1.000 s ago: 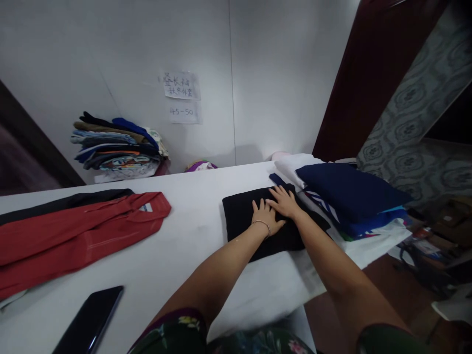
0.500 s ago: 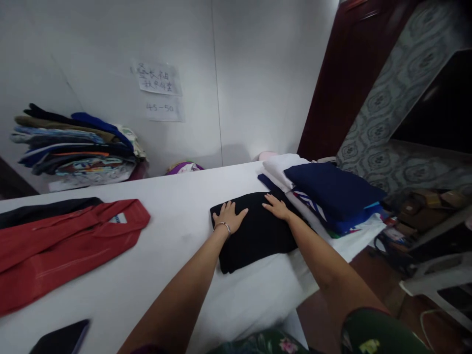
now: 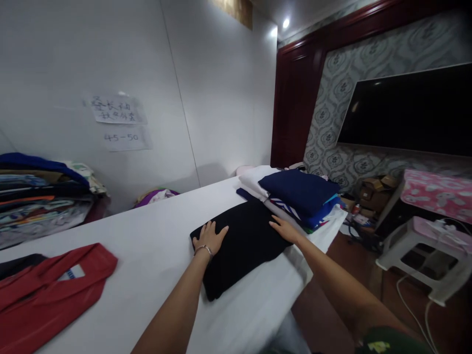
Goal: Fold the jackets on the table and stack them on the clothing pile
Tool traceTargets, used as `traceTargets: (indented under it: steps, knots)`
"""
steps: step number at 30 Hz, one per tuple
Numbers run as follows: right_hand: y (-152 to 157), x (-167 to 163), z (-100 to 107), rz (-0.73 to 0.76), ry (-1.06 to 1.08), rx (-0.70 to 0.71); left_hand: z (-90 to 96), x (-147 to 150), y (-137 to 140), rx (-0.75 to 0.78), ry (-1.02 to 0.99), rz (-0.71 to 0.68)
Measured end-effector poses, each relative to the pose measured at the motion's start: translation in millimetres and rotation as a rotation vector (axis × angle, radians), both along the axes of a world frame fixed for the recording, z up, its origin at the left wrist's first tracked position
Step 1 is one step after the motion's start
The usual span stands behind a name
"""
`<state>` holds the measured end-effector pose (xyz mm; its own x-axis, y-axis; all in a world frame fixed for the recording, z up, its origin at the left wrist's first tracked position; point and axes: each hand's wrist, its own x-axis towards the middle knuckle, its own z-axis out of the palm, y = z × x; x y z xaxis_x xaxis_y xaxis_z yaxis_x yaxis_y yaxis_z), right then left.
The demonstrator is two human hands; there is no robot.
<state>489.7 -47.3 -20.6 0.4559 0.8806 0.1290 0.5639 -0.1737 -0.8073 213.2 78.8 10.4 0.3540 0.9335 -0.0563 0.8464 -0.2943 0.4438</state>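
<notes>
A folded black garment (image 3: pixel 241 246) lies flat on the white table (image 3: pixel 155 265), its exact kind hard to tell. My left hand (image 3: pixel 209 238) rests on its left end, fingers spread, a bracelet on the wrist. On its right side lies my right hand (image 3: pixel 283 228), palm down with the fingers stretched out. Just beyond the right hand is a stack of folded clothes, topped by a navy blue piece (image 3: pixel 298 189). White cloth (image 3: pixel 254 179) shows at the stack's left.
A red collared shirt (image 3: pixel 73 290) lies at the left, partly over a dark garment (image 3: pixel 22 265). Behind it stands a pile of folded clothes (image 3: pixel 40 196). At the right are a plastic stool (image 3: pixel 424 250), cardboard boxes (image 3: pixel 372 194) and a wall screen (image 3: pixel 409 110).
The view has swung right, bringing the stool and more of the screen into sight. My right hand has shifted toward the black garment's right edge; my left stays at its left end.
</notes>
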Motion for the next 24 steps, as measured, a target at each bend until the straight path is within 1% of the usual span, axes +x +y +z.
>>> traceTargets:
  steps: [3,5,7,8,10,11,12,14,16,19,21,24]
  knots:
    - [-20,-1,-9,-0.079,0.133,0.141,-0.5,-5,3,0.022,-0.094,0.014]
    - [-28,-4,-15,-0.150,0.229,0.220,-2.9,-14,5,0.055,-0.202,0.065]
    - [-37,-10,-20,-0.231,0.357,0.289,-7.7,-26,4,0.036,-0.342,0.175]
    - [-42,-14,-23,-0.276,0.442,0.315,-10.8,-33,1,-0.009,-0.412,0.253]
    - [-55,-24,-28,-0.331,0.663,0.355,-17.0,-45,-6,-0.152,-0.542,0.420]
    - [-61,-30,-29,-0.326,0.795,0.366,-19.5,-49,-11,-0.234,-0.608,0.480]
    - [-67,-37,-30,-0.298,0.930,0.368,-20.9,-52,-16,-0.312,-0.679,0.505]
    - [-78,-49,-28,-0.224,1.146,0.347,-20.1,-53,-23,-0.455,-0.835,0.471]
    - [-83,-58,-22,-0.172,1.272,0.300,-14.9,-49,-26,-0.594,-0.962,0.406]
    - [-85,-67,-13,-0.115,1.365,0.242,-4.7,-43,-25,-0.786,-1.019,0.401]
    - [-85,-74,-10,-0.055,1.423,0.199,-0.2,-43,-26,-0.856,-1.008,0.422]
    - [-88,-91,-11,0.032,1.520,0.104,1.8,-48,-34,-0.860,-1.007,0.448]
